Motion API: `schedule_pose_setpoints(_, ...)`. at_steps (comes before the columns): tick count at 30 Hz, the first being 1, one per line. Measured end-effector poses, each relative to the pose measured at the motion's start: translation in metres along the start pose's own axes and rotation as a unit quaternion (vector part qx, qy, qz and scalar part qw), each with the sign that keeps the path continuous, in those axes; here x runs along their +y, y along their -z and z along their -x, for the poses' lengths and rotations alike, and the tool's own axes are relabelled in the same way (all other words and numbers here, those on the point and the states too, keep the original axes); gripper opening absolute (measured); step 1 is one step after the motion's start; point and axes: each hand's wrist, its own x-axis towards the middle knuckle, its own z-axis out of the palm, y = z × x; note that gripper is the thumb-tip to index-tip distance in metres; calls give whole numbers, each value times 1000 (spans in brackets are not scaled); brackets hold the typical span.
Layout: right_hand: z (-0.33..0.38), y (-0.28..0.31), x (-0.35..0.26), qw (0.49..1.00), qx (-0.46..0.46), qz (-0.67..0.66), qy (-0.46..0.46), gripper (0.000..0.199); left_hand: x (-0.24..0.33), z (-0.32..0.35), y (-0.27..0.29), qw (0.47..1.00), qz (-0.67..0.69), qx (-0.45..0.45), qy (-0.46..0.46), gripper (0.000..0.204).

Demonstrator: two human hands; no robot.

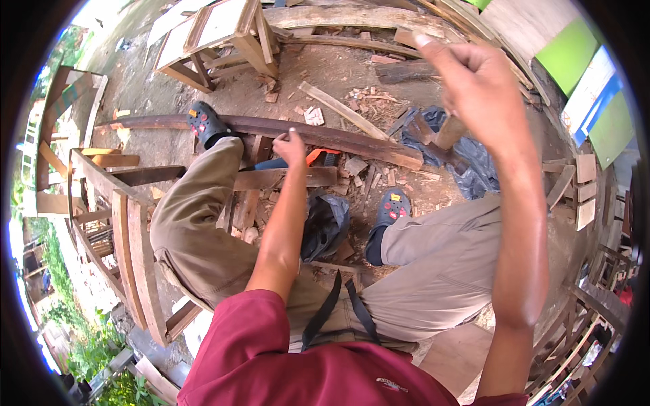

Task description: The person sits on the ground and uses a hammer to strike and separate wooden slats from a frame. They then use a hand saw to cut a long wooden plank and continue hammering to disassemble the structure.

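A long dark wooden beam (325, 137) lies across the ground in front of me, my left shoe (204, 122) against it. My left hand (291, 147) rests at the beam's near edge with fingers curled; whatever is in them is too small or hidden to name. My right hand (481, 88) is raised high on the right, its fingers curled and thumb stretched out; what it grips, if anything, cannot be made out. Below it shows a wooden block (450, 132). Just under my left hand lies a tool with blue and orange parts (314, 156), partly covered.
Wooden frames stand at left (139, 257) and far left (217, 40). Wood chips (376, 101) and a loose slat (342, 110) litter the ground. Dark plastic sheeting (474, 162) lies right, a black bag (326, 223) between my legs. Planks (359, 18) lie at the back.
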Motion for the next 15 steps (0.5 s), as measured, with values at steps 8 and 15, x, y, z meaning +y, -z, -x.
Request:
schedule_pose_setpoints(8, -4, -48, 42, 993, -98, 64, 35, 50, -2, 2, -16, 984, -42, -164, 49, 88)
schedule_pose_setpoints(15, -24, -69, 64, 992, -120, 32, 20, 53, 26, 33, 11, 955, -22, -278, -98, 72)
